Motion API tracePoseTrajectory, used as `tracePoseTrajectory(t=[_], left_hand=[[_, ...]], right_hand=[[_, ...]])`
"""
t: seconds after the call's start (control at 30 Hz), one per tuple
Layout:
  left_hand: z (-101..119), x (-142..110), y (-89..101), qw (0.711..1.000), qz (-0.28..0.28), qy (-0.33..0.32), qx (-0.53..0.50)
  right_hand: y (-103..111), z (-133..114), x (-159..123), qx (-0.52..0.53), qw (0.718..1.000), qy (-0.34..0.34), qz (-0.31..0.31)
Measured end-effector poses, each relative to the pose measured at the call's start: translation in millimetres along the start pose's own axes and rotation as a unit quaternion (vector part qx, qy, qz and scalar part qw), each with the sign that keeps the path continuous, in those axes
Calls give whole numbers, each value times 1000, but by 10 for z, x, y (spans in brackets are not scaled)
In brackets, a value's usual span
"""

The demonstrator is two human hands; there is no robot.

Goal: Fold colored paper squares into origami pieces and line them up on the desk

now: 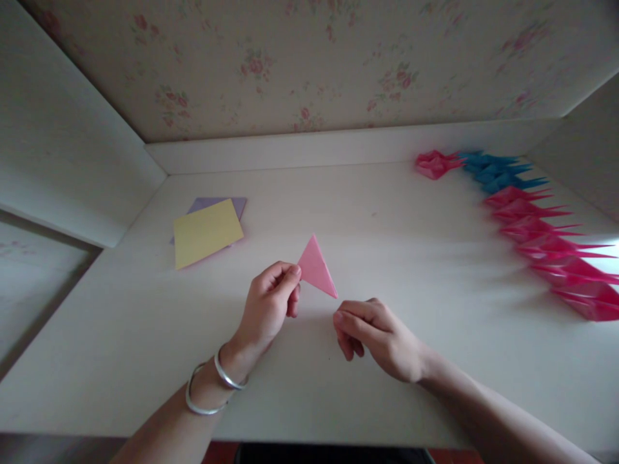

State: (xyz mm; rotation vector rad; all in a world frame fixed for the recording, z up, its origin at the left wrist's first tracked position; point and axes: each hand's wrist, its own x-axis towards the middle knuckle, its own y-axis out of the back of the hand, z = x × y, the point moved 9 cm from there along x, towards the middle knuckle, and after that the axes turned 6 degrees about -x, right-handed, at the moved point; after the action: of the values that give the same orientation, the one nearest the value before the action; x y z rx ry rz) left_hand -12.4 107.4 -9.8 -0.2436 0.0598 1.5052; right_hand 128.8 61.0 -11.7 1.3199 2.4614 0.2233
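Note:
A pink sheet of origami paper (316, 265), folded into a triangle, is pinched between the thumb and fingers of my left hand (271, 296). The hand grips its left corner, and one point of the triangle faces away from me. Just below the paper's lower right tip is my right hand (377, 332), its fingers curled in and the thumb pressed to the index finger. A small gap separates it from the paper, and no object shows in its grasp.
On the left of the white table (309, 399) a yellow paper sheet (207, 233) overlaps a purple sheet (238, 206). Along the right side runs a row of folded paper figures, several pink (546, 248) and several blue (498, 171). A floral-papered wall (333, 71) rises behind.

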Motion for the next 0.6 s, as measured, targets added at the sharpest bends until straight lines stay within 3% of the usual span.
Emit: tracePoseTrajectory(t=[0.13,0.2,0.27,0.4,0.6], left_hand=[[13,-31,-30,1000,-14,-10,23],[19,-45,-37,999,-15,-15,43],[27,-55,-50,998,-20,-18,61],[27,-67,-84,997,-37,-13,69],[-44,-74,-153,995,-59,3,82]], right_hand=[[314,64,-12,50,987,-6,156],[409,90,-25,83,976,-8,202],[381,108,-1,86,978,-22,186],[164,64,58,8,995,-28,92],[133,-34,38,-66,994,4,93]])
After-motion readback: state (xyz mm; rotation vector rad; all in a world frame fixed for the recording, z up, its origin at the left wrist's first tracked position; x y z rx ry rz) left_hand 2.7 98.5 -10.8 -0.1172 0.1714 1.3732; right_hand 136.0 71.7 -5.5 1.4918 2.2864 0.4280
